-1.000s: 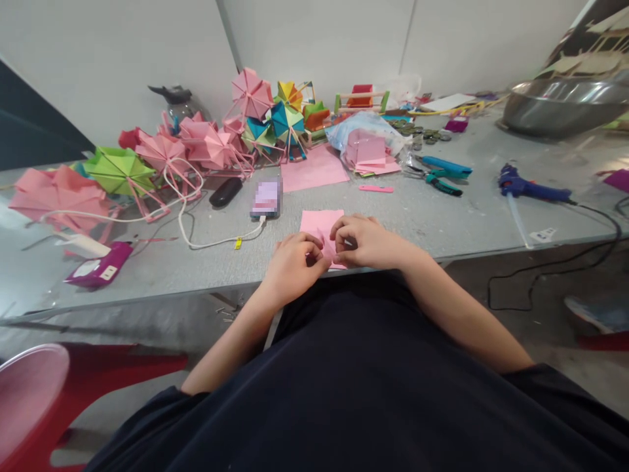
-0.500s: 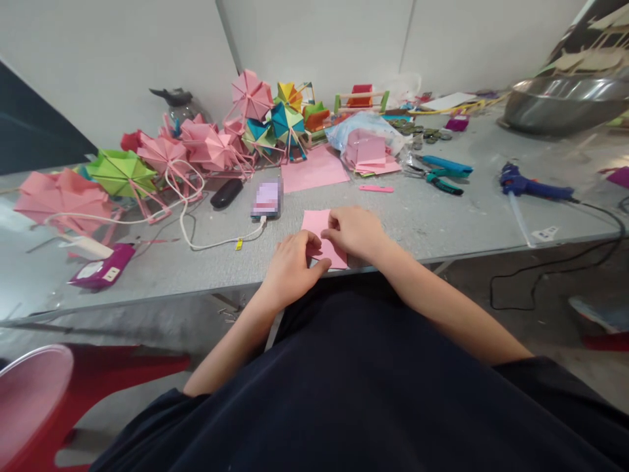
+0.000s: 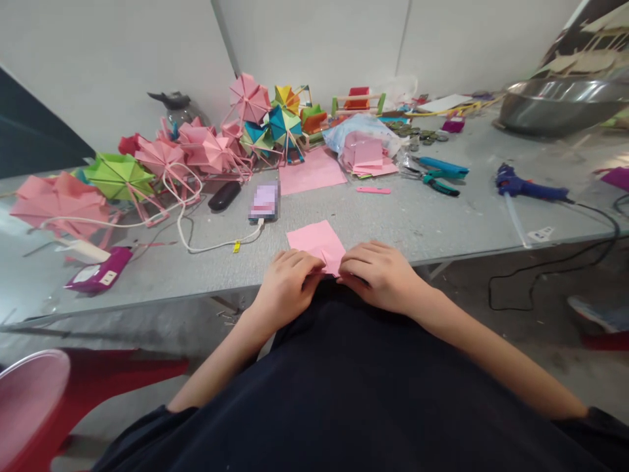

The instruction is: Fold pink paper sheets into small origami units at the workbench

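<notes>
A square of pink paper (image 3: 317,239) lies at the table's front edge, with crease lines showing on it. My left hand (image 3: 289,282) pinches its near left edge between thumb and fingers. At the near right corner, my right hand (image 3: 376,274) grips the same paper, fingers curled over and thumb below. The paper's near edge is partly hidden by my fingers. Beyond it lie a larger pink sheet (image 3: 312,172) and a small pink strip (image 3: 373,190).
To the left stand pink paper umbrellas (image 3: 59,203) and a green one (image 3: 120,176). A phone (image 3: 264,200) on a white cable lies ahead. On the right are pliers (image 3: 439,183), a blue glue gun (image 3: 528,183) and a metal bowl (image 3: 565,108). A red stool (image 3: 34,400) stands below left.
The pink paper has turned and now lies at an angle. Both hands have come nearer my body, and the right hand has moved from the paper's top to its near right corner.
</notes>
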A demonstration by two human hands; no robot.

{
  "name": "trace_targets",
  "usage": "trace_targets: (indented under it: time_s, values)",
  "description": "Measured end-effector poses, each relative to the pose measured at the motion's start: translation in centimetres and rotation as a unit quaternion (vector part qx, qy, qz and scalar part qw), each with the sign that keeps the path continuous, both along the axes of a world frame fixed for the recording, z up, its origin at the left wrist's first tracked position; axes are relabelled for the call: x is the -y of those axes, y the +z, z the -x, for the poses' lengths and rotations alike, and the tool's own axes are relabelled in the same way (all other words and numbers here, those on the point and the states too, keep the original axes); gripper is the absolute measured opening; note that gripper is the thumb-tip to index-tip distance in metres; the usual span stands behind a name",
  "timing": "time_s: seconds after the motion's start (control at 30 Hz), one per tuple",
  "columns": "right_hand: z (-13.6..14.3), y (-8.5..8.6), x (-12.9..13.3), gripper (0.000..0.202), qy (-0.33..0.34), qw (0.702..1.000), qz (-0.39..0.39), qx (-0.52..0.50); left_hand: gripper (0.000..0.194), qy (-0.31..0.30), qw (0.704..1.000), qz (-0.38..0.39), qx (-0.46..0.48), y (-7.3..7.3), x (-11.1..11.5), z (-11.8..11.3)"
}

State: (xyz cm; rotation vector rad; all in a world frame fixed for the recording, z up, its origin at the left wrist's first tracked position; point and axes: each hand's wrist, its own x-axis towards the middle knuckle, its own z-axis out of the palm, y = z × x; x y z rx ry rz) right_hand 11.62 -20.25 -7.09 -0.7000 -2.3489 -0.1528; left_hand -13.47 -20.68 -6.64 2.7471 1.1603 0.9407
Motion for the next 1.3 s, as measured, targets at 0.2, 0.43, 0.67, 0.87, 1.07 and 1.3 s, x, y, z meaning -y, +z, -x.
trace_targets:
  time_s: [0.2,0.43,0.67,0.87,1.07,1.3]
  values:
    - [-0.2,2.4,-3.1,0.019,-0.014,0.997,-0.037,-0.06,0.018,-0.027,0.996,-0.085,0.025,3.3,-2.6,-0.1]
    - [-1.2,9.6,-12.3,0.014,0.028,0.993,0.059,-0.101,0.01,-0.015,0.998,0.041,0.034,12.5,-9.6,-1.3]
    - [-0.2,9.4,-18.4,0.015,0.02,0.984,0.119,-0.129,0.008,0.035,0.987,0.11,0.114,11.5,-14.6,-1.9]
    - [1.0,5.9,-19.0,0.018,-0.002,0.97,0.152,-0.188,0.01,0.019,0.964,0.158,0.212,8.0,-15.7,-2.3]
    - [1.3,4.6,-18.9,0.027,0.009,0.959,0.144,-0.244,0.023,-0.044,0.962,0.168,0.209,7.0,-15.6,-3.0]
    - [2.0,4.5,-18.0,0.027,-0.005,0.952,0.11,-0.286,0.029,-0.027,0.961,0.144,0.235,6.5,-15.7,-3.2]
